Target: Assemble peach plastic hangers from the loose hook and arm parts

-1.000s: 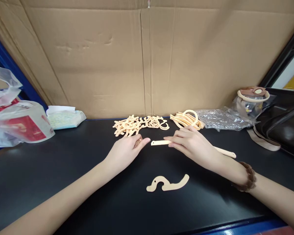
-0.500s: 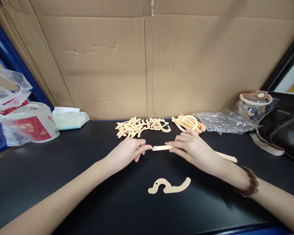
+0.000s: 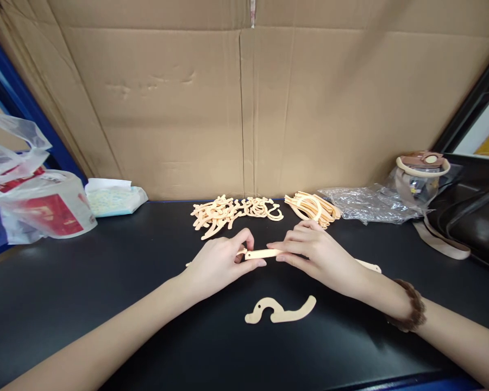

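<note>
My right hand grips a long pale wooden strip above the black table; the strip's far end pokes out behind my wrist. My left hand pinches a small wooden piece against the strip's left end, fingers curled round it. Below both hands a wavy flat wooden piece with a hole lies on the table. Behind the hands sit a heap of small curved wooden pieces and a bundle of longer curved ones.
A cardboard sheet stands as a wall at the back. At left are a plastic bag and a tissue pack. At right lie crumpled clear plastic, a lidded bottle and a dark bag.
My left hand has moved right and closed its fingers on the strip's left end. The right hand has lowered slightly with the strip.
</note>
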`<act>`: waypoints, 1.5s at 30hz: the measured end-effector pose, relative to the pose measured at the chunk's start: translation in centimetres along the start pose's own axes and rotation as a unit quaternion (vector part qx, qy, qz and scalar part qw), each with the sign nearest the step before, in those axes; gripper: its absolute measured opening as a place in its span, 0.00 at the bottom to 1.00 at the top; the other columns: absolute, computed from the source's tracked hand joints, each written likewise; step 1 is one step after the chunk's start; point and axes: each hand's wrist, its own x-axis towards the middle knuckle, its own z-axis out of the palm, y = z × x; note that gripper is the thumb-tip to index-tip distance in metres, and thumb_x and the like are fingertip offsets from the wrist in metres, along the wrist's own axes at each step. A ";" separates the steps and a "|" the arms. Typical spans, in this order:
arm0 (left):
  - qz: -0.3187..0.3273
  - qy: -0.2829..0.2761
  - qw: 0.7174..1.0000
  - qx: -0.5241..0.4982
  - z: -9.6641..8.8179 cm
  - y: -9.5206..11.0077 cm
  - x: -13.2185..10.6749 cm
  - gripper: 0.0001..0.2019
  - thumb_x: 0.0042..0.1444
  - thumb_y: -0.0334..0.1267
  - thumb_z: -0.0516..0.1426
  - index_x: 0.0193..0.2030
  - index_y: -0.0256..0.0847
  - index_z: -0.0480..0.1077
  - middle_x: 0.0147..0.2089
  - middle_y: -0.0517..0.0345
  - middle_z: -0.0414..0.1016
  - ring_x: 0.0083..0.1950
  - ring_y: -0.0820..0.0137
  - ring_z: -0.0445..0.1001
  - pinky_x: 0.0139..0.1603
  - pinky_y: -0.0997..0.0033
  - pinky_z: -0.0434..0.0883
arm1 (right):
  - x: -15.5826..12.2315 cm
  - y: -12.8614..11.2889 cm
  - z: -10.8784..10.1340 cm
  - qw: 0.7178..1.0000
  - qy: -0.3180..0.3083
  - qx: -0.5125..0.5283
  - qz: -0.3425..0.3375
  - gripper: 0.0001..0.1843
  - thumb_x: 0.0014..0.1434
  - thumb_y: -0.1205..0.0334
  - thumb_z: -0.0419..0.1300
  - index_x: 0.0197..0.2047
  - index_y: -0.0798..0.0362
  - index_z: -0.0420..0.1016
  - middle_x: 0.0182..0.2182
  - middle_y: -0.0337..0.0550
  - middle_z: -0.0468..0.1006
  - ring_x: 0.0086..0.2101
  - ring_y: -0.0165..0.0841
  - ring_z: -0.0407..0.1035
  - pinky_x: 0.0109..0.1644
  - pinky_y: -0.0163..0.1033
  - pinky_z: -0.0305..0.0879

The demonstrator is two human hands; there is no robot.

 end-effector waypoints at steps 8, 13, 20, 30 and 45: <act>0.036 -0.032 0.999 0.017 -0.3 0.5 -0.5 0.12 0.62 0.50 0.50 0.45 0.46 0.60 0.20 0.71 0.63 0.21 0.70 0.66 0.25 0.74 0.57 | -0.3 0.2 0.0 1.000 -0.002 0.030 0.002 0.15 0.67 0.57 0.52 0.52 0.47 0.74 0.28 0.37 0.72 0.33 0.31 0.64 0.45 0.40 0.54; 0.057 -0.035 0.996 0.053 -0.5 0.5 -0.7 0.14 0.64 0.50 0.47 0.50 0.45 0.60 0.19 0.71 0.63 0.20 0.70 0.66 0.24 0.74 0.57 | -0.3 0.1 0.0 0.998 -0.005 0.061 0.013 0.15 0.67 0.58 0.52 0.53 0.47 0.74 0.29 0.37 0.73 0.34 0.31 0.65 0.44 0.39 0.54; 0.075 -0.024 0.993 0.088 -0.7 0.4 -0.8 0.14 0.66 0.47 0.44 0.53 0.45 0.58 0.18 0.70 0.62 0.19 0.70 0.65 0.23 0.75 0.56 | -0.4 1.0 0.2 0.998 -0.004 0.061 0.010 0.15 0.67 0.58 0.51 0.52 0.47 0.74 0.29 0.37 0.72 0.34 0.31 0.64 0.43 0.40 0.54; 0.072 -0.023 0.994 0.082 -1.2 1.1 -0.9 0.16 0.65 0.49 0.46 0.55 0.44 0.55 0.18 0.72 0.60 0.20 0.69 0.66 0.24 0.75 0.57 | -0.4 0.8 0.3 0.992 -0.012 0.123 0.021 0.17 0.66 0.53 0.51 0.53 0.44 0.74 0.28 0.36 0.70 0.34 0.31 0.64 0.42 0.39 0.53; 0.191 -0.028 0.966 0.173 -0.6 0.7 -1.3 0.11 0.67 0.36 0.42 0.55 0.40 0.52 0.19 0.70 0.66 0.16 0.70 0.69 0.18 0.77 0.56 | -0.3 0.1 -0.3 0.985 -0.066 0.158 0.033 0.16 0.68 0.54 0.49 0.50 0.47 0.75 0.30 0.38 0.73 0.34 0.31 0.64 0.43 0.39 0.54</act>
